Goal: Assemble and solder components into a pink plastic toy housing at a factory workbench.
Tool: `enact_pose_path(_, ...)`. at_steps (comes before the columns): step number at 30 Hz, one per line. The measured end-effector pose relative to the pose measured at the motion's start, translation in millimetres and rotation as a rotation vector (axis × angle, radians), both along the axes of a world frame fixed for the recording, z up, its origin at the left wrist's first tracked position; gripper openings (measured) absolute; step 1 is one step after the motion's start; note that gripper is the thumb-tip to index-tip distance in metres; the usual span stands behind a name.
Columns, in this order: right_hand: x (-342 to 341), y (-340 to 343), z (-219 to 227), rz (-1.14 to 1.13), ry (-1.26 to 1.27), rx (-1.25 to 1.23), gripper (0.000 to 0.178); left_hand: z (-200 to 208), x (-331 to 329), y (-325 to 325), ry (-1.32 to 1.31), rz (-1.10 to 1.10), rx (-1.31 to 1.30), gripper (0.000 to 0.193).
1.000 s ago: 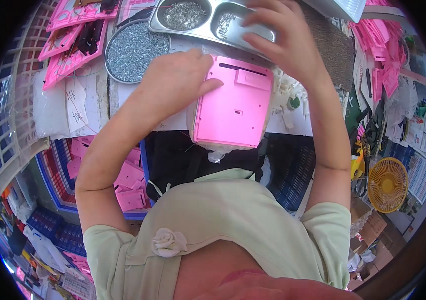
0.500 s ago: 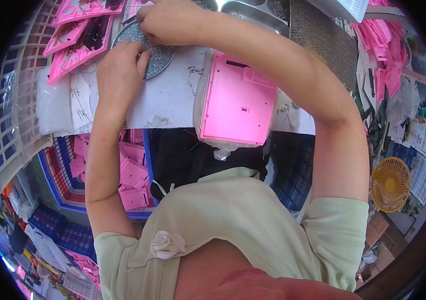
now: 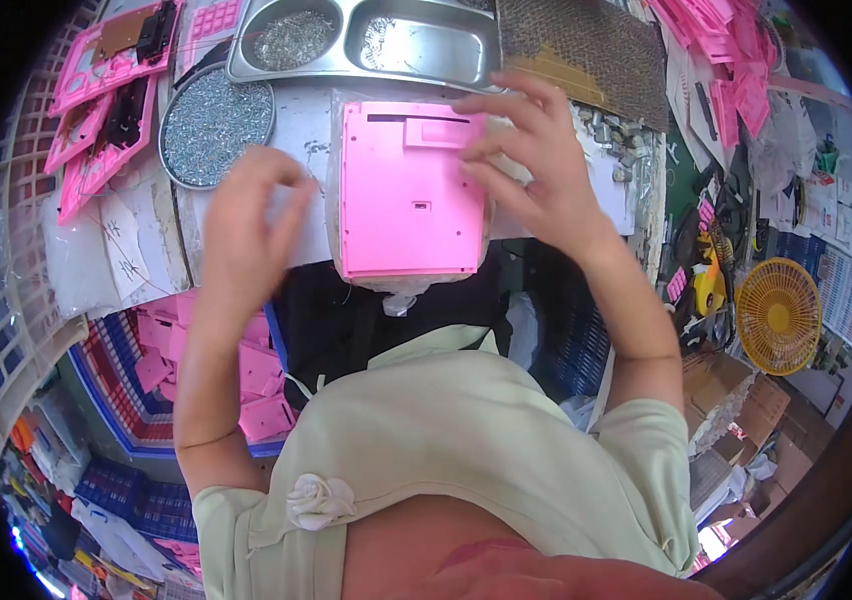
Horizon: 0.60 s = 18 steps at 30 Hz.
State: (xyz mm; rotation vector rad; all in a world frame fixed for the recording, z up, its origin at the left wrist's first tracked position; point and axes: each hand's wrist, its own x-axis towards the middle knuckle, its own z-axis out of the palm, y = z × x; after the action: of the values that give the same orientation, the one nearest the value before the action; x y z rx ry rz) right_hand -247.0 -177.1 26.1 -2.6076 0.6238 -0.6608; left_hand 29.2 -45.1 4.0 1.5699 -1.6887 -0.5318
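Note:
A flat pink plastic housing lies on a clear plastic-wrapped pad at the table's front edge, with a dark slot along its far side. My right hand is at its right edge, fingers spread, fingertips over the far right corner; I see nothing held. My left hand is to the left of the housing, apart from it. It is slightly blurred, with the fingers curled in toward the thumb; anything inside them is hidden. Just beyond it stands a round dish of small screws.
A metal compartment tray with small metal parts stands at the back. Pink housings with wires and black parts are stacked at the far left. A blue crate of pink parts sits below the table. A yellow basket is at the right.
Both hands have left the screw dish. My right hand has swung right to the housing's right edge; my left hand has come nearer to me. The whole view has shifted.

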Motion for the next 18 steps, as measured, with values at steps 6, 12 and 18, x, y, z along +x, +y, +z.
enact_pose_path(6,-9,21,-32,-0.126,-0.094,0.051,0.012,-10,-71,1,-0.024,-0.172,-0.084,0.014)
enact_pose_path(12,-14,21,-29,-0.166,-0.06,0.21,0.017,-11,-93,0,-0.173,-0.103,-0.123,0.012)
enact_pose_path(18,-26,16,-29,-0.177,-0.112,0.212,0.021,-11,-97,-1,-0.224,-0.135,-0.153,0.013)
